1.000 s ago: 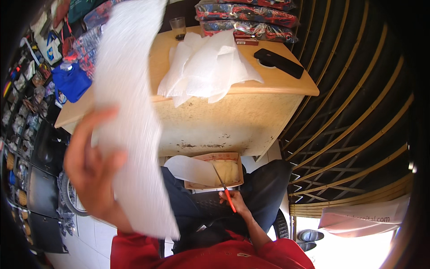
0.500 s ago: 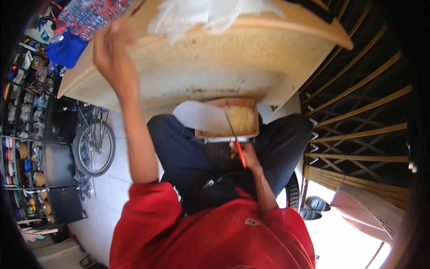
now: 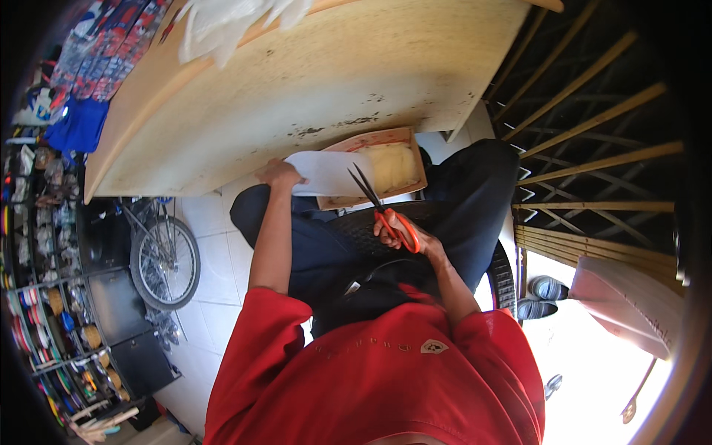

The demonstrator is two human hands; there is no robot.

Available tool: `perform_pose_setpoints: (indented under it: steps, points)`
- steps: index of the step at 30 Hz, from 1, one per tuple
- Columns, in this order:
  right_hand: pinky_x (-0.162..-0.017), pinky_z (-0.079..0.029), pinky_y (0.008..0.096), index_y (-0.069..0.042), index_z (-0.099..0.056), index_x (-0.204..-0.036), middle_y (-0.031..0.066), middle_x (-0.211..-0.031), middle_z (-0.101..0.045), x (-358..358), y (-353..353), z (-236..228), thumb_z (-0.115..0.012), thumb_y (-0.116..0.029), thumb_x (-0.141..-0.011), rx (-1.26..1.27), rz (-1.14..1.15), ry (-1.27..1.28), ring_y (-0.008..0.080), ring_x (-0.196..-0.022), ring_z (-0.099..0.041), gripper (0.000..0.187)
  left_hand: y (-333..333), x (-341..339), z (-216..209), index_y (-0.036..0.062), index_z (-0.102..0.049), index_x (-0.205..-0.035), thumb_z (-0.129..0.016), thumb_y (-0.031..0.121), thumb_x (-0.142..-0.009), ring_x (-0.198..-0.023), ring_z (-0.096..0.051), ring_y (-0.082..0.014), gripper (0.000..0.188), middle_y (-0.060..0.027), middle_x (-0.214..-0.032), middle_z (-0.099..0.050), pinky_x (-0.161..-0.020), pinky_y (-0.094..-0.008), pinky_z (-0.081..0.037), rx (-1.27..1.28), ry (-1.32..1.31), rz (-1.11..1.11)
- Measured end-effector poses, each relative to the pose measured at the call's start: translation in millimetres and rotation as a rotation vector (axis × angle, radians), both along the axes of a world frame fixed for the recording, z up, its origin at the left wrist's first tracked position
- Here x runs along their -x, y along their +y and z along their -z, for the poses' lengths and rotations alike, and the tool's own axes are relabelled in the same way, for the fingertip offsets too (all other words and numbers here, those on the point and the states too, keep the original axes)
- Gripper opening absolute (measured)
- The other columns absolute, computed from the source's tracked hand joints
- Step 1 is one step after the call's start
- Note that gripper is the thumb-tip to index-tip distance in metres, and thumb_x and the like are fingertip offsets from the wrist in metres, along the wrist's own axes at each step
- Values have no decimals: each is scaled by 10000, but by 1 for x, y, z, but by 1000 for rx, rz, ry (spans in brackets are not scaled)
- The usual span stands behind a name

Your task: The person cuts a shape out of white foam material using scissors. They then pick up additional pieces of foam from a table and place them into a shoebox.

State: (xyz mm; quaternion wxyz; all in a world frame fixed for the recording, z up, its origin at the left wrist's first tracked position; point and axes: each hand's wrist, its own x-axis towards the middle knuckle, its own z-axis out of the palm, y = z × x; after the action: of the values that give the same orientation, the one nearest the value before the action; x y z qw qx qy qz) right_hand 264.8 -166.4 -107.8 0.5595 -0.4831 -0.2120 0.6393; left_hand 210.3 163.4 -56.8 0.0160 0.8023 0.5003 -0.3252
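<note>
My left hand [image 3: 280,174] is at the rounded left end of a flat white sheet [image 3: 326,172], fingers closed on its edge with the thumb toward the top. The sheet lies partly over an open cardboard box [image 3: 420,159] between my knees. Pale yellow material [image 3: 393,165] shows in the box's right part. In my right hand [image 3: 400,233] is a pair of scissors [image 3: 380,208] with orange handles and dark blades. The blades are slightly apart and point up and left, their tips close to the sheet.
A wooden desk [image 3: 297,96] stands ahead, white plastic [image 3: 230,26] hanging over its edge. Bicycle wheel [image 3: 165,263] and shelves of small goods [image 3: 59,237] are at left. A folding metal gate [image 3: 593,170] and dark sandals [image 3: 545,293] are at right. A black tyre [image 3: 504,278] sits under me.
My left hand has come down from the desk edge to the white sheet. The scissors have moved clear of the box, their blades now visibly apart. The view has shifted.
</note>
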Motion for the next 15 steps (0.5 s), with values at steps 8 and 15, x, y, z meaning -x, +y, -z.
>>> perform_pose_setpoints:
  steps: [8, 15]
  points:
    - [-469, -342, 232, -14, -583, -933, 26, -640, -493, -5, -5, 1, -396, -833, -791, -196, 220, 323, 82, -510, -389, 852, 20, 31, 3, 13, -639, -1049, -815, 142, -712, -966, -648, -243, 402, -106, -944, -688, -862, -355, -485, 74, -754, 49]
    - [-485, -397, 231, 10, -697, -1028, 22, -743, -638, -2, 7, -29, -766, -382, -817, 114, 494, -163, 73, -517, -496, 450, -28, 123, -174, -21, -678, -968, -724, 34, -814, -781, -580, -75, 170, -15, -875, -660, -746, -217, -458, 338, -1314, -190]
